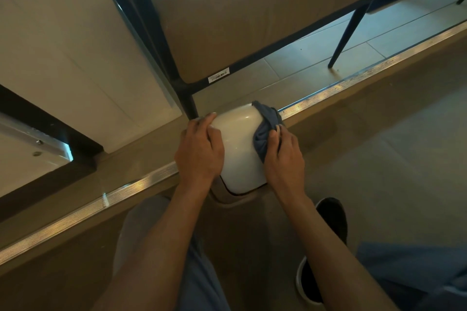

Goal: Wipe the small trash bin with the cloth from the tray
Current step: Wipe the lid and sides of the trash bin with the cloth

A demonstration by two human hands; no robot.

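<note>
Right hand [283, 159] grips the blue cloth [265, 129] against the white trash bin's [240, 141] right side; left hand [199, 149] clasps its left side, on the floor [379, 146] beside a black table leg [187, 98]

My left hand [199, 151] grips the left side of the small glossy white plastic trash bin [240, 144] on the floor. My right hand [284, 156] presses a crumpled blue-grey cloth [265, 131] against its right side, beside the ribbed metal floor strip [353, 83].
</note>
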